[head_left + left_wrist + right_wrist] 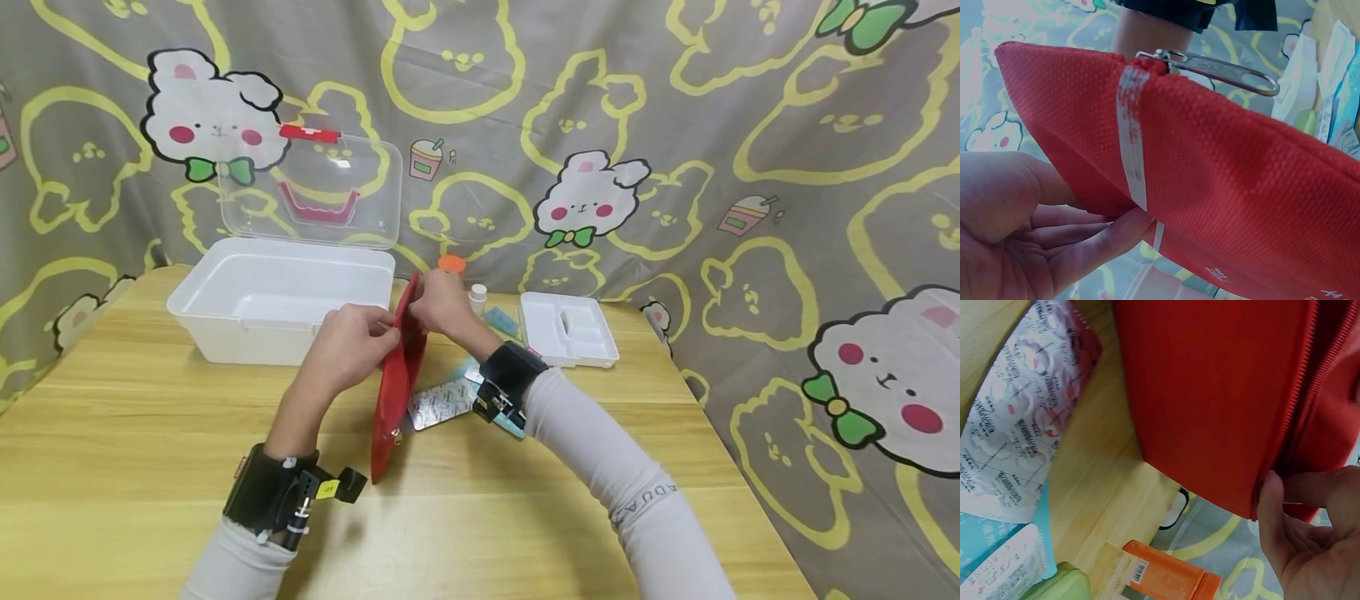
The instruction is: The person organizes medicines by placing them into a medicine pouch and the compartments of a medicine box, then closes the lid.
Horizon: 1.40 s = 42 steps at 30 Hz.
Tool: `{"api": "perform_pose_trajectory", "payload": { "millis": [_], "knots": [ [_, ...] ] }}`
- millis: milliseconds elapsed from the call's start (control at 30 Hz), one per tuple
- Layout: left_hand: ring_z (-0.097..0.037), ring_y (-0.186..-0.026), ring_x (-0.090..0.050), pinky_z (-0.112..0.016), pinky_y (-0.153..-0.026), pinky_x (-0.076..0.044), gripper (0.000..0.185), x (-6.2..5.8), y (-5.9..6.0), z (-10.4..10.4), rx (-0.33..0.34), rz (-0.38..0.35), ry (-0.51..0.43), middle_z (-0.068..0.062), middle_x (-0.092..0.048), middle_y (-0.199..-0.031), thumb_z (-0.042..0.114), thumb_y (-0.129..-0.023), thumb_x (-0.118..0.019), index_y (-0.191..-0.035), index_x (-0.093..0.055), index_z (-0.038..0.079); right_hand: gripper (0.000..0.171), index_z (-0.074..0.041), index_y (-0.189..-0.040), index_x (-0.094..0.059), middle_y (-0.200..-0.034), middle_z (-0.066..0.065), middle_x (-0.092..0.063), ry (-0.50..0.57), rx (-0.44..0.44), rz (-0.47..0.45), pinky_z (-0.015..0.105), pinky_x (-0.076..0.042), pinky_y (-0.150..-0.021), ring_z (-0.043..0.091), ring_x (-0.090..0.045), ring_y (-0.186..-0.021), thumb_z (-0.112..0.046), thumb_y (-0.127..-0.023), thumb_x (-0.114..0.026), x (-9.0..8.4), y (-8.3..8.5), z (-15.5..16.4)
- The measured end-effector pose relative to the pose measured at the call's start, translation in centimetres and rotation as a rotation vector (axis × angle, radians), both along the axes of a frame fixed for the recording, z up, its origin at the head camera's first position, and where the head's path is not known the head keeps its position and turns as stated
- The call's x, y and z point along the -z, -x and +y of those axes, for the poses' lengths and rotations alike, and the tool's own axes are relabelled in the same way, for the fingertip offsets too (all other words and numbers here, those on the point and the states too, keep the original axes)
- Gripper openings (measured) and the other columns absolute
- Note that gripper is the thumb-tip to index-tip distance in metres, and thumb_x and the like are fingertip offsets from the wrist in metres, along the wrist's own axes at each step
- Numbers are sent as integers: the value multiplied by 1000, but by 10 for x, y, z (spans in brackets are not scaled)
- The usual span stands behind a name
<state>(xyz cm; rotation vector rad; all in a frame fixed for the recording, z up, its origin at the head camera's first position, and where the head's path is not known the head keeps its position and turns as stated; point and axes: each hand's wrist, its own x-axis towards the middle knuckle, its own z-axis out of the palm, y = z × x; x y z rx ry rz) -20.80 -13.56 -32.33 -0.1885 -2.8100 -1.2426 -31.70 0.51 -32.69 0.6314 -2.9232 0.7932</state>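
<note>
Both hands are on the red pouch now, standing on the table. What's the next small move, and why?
Probably spread the top edges apart. The left hand and right hand each pinch the upper edge of the red pouch, which stands on edge on the table, and the zipper looks parted near the right fingers. The blister packs lie beside it.

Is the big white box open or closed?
Open. The white box has its clear lid standing up behind it, and you can see inside; it looks empty.

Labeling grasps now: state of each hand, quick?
Left hand: fingers pinch the red pouch at its top edge.
Right hand: fingers pinch the same pouch by the zipper.
</note>
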Motion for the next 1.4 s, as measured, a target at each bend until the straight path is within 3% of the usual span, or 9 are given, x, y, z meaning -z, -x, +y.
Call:
{"api": "perform_pose_trajectory", "payload": {
  "millis": [167, 333, 700, 833, 1067, 1233, 1400],
  "knots": [
    [-21, -72, -74, -34, -67, -62, 29, 1, 0, 1, -5, -13, -6, -23, -75, -105, 12, -97, -56, -118, -70, -3, 27, -11, -58, -58, -55, 1, -62, -98, 15, 107, 18, -44, -46, 11, -61, -50, -7, -84, -65, 10, 2, -2],
    [-22, -75, -75, -33, -68, -62, 30, 2, 1, 1, -2, -19, -13, -24, -74, -106, 12, -97, -56, -120, -70, -4, 22, -7, -65, -65, -59, 4, -64, -103, 5, 129, 19, -46, -49, 14, -64, -55, -7, -87, -65, 17, 1, -1],
    [-23, -78, -74, -33, -68, -62, 32, 3, 0, 1, 1, -30, -14, -24, -74, -109, 12, -97, -56, -122, -68, -5, 20, -6, -68, -65, -63, 6, -64, -72, -10, 117, 19, -49, -51, 15, -64, -59, -6, -88, -66, 19, 1, 3],
    [-22, -78, -74, -33, -68, -62, 32, 3, 1, 0, 1, -33, -13, -24, -74, -108, 13, -98, -57, -122, -69, -4, 27, -9, -62, -59, -58, 2, -59, -78, 17, 118, 18, -43, -47, 13, -60, -54, -9, -88, -66, 18, 1, 3],
    [-23, -78, -75, -33, -68, -62, 31, 2, 1, 0, 1, -29, -20, -23, -74, -107, 13, -98, -57, -121, -69, -3, 23, -8, -67, -62, -58, 0, -57, -36, 26, 116, 18, -38, -48, 12, -55, -53, -12, -89, -68, 12, 2, 8],
    [-22, -76, -75, -32, -66, -62, 29, 2, 2, 0, -3, -20, -25, -22, -75, -105, 13, -98, -57, -118, -70, -3, 36, -11, -58, -51, -50, -4, -41, 20, 29, 127, 20, -29, -45, 9, -41, -45, -13, -90, -68, 10, 4, 15],
    [-21, -75, -74, -31, -65, -61, 29, 2, 3, -1, -2, -17, -31, -22, -75, -104, 14, -97, -58, -117, -71, -3, 41, -14, -54, -42, -48, -5, -38, 45, 41, 120, 22, -30, -47, 10, -42, -43, -8, -90, -62, 7, 4, 26]
  ]
}}
